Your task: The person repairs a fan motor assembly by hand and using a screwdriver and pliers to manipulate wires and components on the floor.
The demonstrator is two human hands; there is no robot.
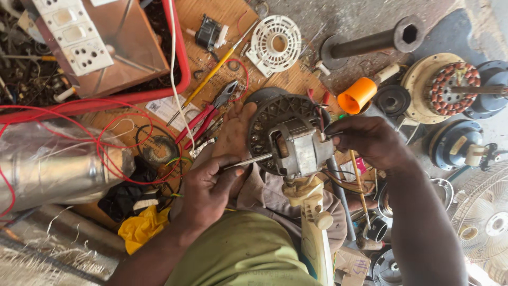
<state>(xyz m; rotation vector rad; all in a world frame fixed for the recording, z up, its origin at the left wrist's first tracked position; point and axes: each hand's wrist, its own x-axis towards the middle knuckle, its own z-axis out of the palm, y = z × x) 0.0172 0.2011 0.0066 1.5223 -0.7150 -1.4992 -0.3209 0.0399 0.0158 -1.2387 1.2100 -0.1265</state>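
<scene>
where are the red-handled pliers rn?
Head view, left of centre: the red-handled pliers lie on the wooden board, just left of the fan motor, below the yellow screwdriver.

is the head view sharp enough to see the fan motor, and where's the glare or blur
Head view: the fan motor and both hands, left hand and right hand, are in sharp, even daylight; the silver pipe shows glare; the fan grille at the right edge is washed out; the corners look slightly stretched.
</scene>
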